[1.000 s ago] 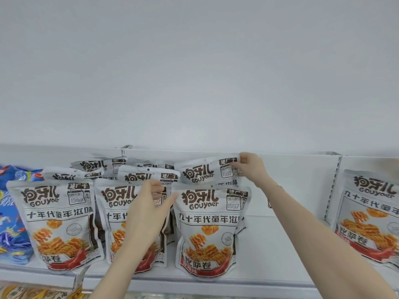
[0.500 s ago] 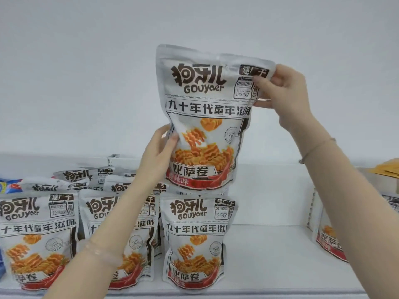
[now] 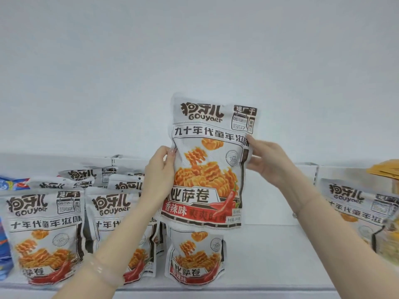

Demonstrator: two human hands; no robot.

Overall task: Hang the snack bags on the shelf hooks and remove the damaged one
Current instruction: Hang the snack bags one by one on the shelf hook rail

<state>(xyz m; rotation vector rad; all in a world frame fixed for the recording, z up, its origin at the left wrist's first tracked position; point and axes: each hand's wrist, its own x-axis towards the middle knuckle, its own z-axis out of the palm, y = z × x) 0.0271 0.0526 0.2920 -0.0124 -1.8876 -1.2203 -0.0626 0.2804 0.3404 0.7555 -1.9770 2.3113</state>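
Snack bag (image 3: 210,160) upright, pinched between left hand (image 3: 160,169) and right hand (image 3: 266,160); four front bags on shelf (image 3: 269,255).

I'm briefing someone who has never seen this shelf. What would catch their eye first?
First, the snack bag held upright in mid-air at the centre, in front of the pale wall, with the left hand on its left edge and the right hand on its right edge. Next, the row of matching bags standing on the white shelf below and to the left.
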